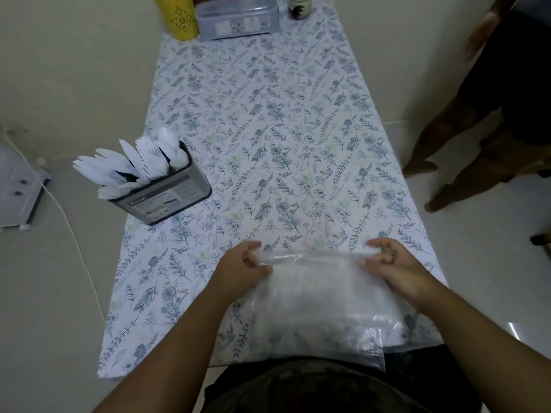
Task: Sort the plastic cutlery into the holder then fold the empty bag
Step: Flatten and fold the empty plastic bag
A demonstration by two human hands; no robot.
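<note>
One long tabletop fills the view, covered by a smooth sheet printed with blue-grey leaves and flowers on white. One clear plastic bag lies flat at its near edge, thin, glossy and slightly crinkled, the print showing faintly through it; its near end hangs over the tabletop's edge toward the person, and it looks empty. Two hands hold the bag's far edge: the left hand pinches the left corner with curled fingers, and the right hand pinches the right corner the same way, the edge stretched straight between them. One dark rectangular holder with rounded corners and a printed label on its side stands near the left edge of the tabletop, well apart from the bag. It is packed with white plastic cutlery, knives, forks and spoons standing upright or leaning left, too many and too overlapped to count. At the far end stand three things: one clear lidded box, one yellow perforated cylinder and one small dark-patterned jar.
</note>
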